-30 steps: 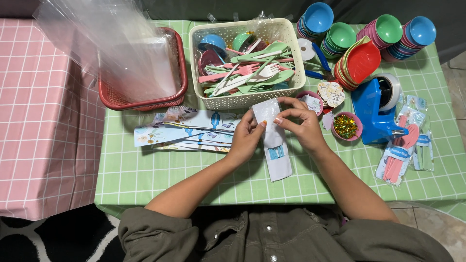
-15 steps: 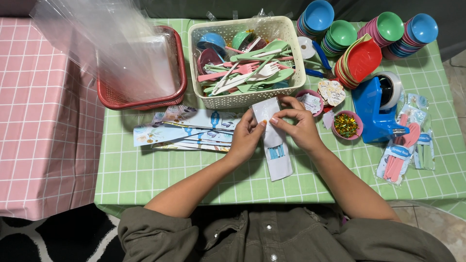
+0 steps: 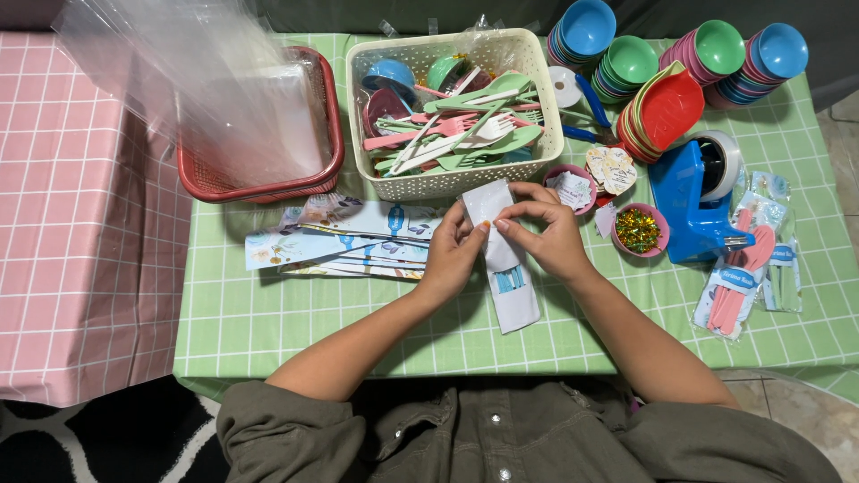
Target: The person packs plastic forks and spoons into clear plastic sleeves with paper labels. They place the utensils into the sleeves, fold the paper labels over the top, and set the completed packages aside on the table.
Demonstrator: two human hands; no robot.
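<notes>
Before cream basket [image 3: 447, 183], on green checked cloth [image 3: 295, 313]: left hand [image 3: 452, 255] and right hand [image 3: 546, 237] pinching white cutlery packet [image 3: 506, 259] between fingertips.

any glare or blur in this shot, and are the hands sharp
Head view: even, soft light, only faint shadows. The clear plastic bags in the red basket show hazy sheen and look smeared. Left hand, right hand and the white packet are sharp.
</notes>
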